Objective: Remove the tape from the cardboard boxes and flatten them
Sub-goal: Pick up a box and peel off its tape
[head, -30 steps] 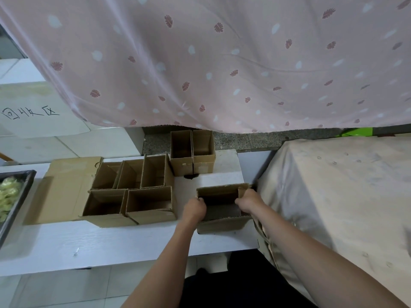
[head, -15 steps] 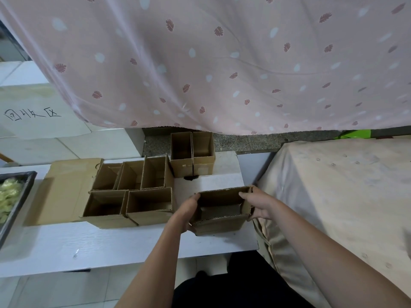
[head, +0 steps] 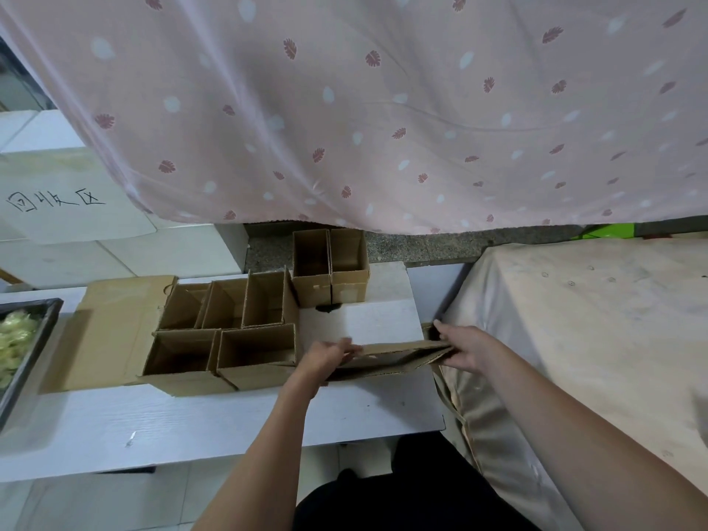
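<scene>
Grip, left hand (head: 325, 356): fingers curled over the left end of a collapsed cardboard box (head: 394, 360), holding it. Grip, right hand (head: 465, 348): fingers closed on the right end of the same box, thumb side uppermost. The box is pressed nearly flat between the two hands and lies on the white worktop (head: 268, 423) near its right edge.

Left of frame: a dark tray (head: 36, 335) with pale green contents at the worktop's left end. Next, a flat sheet of cardboard (head: 111, 331) lying under and beside a cluster of five open boxes (head: 230, 327), all upright and unflattened; the nearest of them stands just beside the left hand. Behind these, at the far edge, two further upright boxes (head: 329, 266) side by side. Right of the worktop, a surface draped in beige cloth (head: 574, 339). A pink patterned curtain (head: 383, 109) hangs above everything.

Assessment: one box is at the flattening stage and close to done. Seven boxes remain standing. Whether tape is left on any of them cannot be told from this view. The greater part of the task appears outstanding.
</scene>
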### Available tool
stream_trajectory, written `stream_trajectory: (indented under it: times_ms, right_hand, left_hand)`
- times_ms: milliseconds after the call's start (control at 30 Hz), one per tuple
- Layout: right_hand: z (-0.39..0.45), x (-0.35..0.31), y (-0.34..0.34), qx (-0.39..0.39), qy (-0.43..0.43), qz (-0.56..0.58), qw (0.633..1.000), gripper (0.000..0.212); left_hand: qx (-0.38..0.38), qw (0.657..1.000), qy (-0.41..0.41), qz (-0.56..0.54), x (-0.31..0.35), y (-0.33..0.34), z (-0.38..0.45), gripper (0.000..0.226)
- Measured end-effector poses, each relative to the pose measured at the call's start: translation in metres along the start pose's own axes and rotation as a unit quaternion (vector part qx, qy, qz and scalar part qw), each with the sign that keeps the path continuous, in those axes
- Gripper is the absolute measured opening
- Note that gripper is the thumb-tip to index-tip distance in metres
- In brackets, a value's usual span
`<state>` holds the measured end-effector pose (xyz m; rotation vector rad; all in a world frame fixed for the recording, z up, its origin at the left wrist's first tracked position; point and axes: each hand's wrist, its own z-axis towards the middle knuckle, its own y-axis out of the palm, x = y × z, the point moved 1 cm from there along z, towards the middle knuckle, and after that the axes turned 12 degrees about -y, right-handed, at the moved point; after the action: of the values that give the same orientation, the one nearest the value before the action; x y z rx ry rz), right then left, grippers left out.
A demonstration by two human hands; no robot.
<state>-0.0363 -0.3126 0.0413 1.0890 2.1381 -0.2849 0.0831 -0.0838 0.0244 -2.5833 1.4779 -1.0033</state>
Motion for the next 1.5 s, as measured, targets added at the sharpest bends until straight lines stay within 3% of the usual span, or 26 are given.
stream_trajectory:
  times_ms: [133,233,300,367,467,667,933,1067,1233,1333,1400,1500]
  right_hand:
    - [0.003,0.005,-0.017,-0.012,0.05,-0.073,0.996,0.008]
    - [0.006,0.013,-0.027,-0.03,0.089,-0.137,0.986,0.003]
    - [0.01,0.018,-0.033,-0.032,0.091,-0.174,0.98,0.012]
    - [0.012,0.021,-0.034,-0.032,0.078,-0.194,0.977,0.019]
    - [0.019,0.026,-0.03,-0.006,0.045,-0.234,0.971,0.03]
    - [0.034,0.04,-0.018,0.064,-0.049,-0.322,0.943,0.066]
    - [0.074,0.078,0.002,0.058,-0.046,-0.468,0.881,0.083]
    - [0.099,0.094,0.013,0.062,-0.033,-0.512,0.856,0.087]
    - [0.111,0.11,0.026,0.101,-0.074,-0.587,0.8,0.081]
    - [0.109,0.119,0.033,0.109,-0.147,-0.662,0.727,0.084]
    - [0.112,0.124,0.04,0.068,-0.232,-0.7,0.672,0.086]
    - [0.127,0.139,0.047,-0.066,-0.304,-0.742,0.594,0.072]
  left_hand:
    - [-0.002,0.992,0.071,0.108,-0.004,0.005,0.009,0.018]
    - [0.026,0.991,0.062,0.12,-0.006,0.009,0.011,0.057]
    - [0.066,0.989,0.043,0.125,-0.009,0.012,0.012,0.09]
    - [0.071,0.995,0.005,0.073,-0.011,0.016,0.013,0.104]
    - [0.05,0.994,-0.006,0.102,-0.015,0.024,0.021,0.094]
    - [0.082,0.986,-0.044,0.135,-0.013,0.04,0.039,0.08]
    - [0.129,0.961,-0.104,0.219,-0.038,0.062,0.094,0.07]
    - [0.164,0.952,-0.093,0.241,-0.058,0.068,0.12,0.068]
    - [0.197,0.939,-0.029,0.28,-0.077,0.075,0.137,0.072]
    - [0.215,0.922,0.04,0.321,-0.077,0.084,0.145,0.071]
    - [0.224,0.917,0.076,0.321,-0.075,0.092,0.152,0.069]
    - [0.236,0.909,0.097,0.33,-0.077,0.101,0.164,0.064]
